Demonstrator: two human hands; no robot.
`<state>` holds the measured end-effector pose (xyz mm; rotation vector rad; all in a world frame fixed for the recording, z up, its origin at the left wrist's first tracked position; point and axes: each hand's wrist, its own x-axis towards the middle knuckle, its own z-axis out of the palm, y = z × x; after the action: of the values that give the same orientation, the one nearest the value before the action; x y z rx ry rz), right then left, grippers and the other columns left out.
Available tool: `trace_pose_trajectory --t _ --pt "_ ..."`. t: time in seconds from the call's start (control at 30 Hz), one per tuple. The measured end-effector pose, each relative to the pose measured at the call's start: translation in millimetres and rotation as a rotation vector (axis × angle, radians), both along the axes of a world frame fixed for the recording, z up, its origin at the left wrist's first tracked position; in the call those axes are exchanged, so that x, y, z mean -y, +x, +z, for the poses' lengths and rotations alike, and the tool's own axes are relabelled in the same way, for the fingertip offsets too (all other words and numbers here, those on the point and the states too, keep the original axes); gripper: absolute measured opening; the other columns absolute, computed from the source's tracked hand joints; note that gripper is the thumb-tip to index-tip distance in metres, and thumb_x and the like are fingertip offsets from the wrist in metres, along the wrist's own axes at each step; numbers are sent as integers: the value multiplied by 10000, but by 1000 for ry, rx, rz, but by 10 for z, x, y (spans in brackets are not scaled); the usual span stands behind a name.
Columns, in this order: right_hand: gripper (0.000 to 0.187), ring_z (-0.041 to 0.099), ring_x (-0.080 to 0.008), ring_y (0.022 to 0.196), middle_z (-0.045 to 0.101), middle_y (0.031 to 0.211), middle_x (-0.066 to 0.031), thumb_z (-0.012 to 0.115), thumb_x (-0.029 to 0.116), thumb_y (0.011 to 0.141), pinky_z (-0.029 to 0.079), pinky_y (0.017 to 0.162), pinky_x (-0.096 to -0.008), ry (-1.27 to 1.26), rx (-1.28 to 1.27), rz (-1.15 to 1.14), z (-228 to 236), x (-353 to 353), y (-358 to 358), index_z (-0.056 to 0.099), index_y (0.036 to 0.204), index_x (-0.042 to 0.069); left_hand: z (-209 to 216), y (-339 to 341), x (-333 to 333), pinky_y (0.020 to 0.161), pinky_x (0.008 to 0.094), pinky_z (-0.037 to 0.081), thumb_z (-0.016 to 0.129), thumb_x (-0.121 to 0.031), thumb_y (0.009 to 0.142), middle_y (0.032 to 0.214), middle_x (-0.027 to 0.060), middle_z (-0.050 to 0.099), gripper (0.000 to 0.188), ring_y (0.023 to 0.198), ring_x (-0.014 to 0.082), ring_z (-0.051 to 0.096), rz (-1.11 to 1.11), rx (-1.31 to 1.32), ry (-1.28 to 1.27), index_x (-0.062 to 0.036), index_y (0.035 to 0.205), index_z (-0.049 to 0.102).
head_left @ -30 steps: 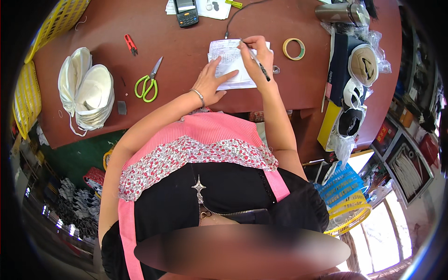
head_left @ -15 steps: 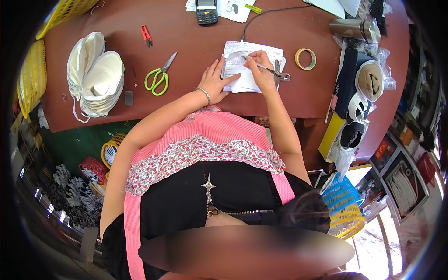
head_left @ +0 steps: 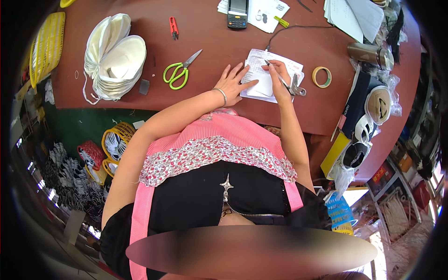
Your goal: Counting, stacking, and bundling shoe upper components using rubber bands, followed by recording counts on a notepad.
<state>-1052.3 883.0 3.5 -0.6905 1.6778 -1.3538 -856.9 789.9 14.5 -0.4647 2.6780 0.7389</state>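
Note:
My right hand (head_left: 279,80) closes round a slim pen (head_left: 267,62), its tip over a stack of white printed papers (head_left: 261,79) on the table. A metal clip (head_left: 297,88) sits at the stack's right edge, beside that hand. My left hand (head_left: 231,83) lies flat with fingers spread, its thumb reaching onto the papers' left side. To its left rest green-handled scissors (head_left: 178,70), blades parted. A roll of tape (head_left: 322,77) stands apart on the right of the papers.
Stacked white fabric cups (head_left: 119,65) lie on the reddish-brown table (head_left: 205,37) at left. Red thread snips (head_left: 173,28) and a handheld keypad device (head_left: 237,15) are farther back. A steel flask (head_left: 370,56) and boxes with rolled pieces (head_left: 354,107) line the right side.
The whole view has shifted, so the table things appear farther right. The lifted, curled sheet near the pen now lies flatter. My left hand stays by the papers and my right keeps the pen.

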Motion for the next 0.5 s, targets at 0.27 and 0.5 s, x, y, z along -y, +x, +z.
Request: trace_pose_trajectory --t 0.27,0.5 --pt "160 677 -171 947 708 962 -126 603 65 965 512 843 -273 67 -148 72 -125 -129 -15 569 1092 -25 -60 -33 -11 1159 656 157 782 -344 752 1649 122 110 902 1497 407 125 -63 28 -39 -449 1513 311" --pt "159 647 -129 900 688 950 -95 629 68 952 490 819 -252 164 -185 122 -76 -65 65 603 1076 -28 -12 20 -9 1142 675 186 741 -271 810 1659 101 39 847 1502 400 108 -78 69 -62 -472 1508 305"
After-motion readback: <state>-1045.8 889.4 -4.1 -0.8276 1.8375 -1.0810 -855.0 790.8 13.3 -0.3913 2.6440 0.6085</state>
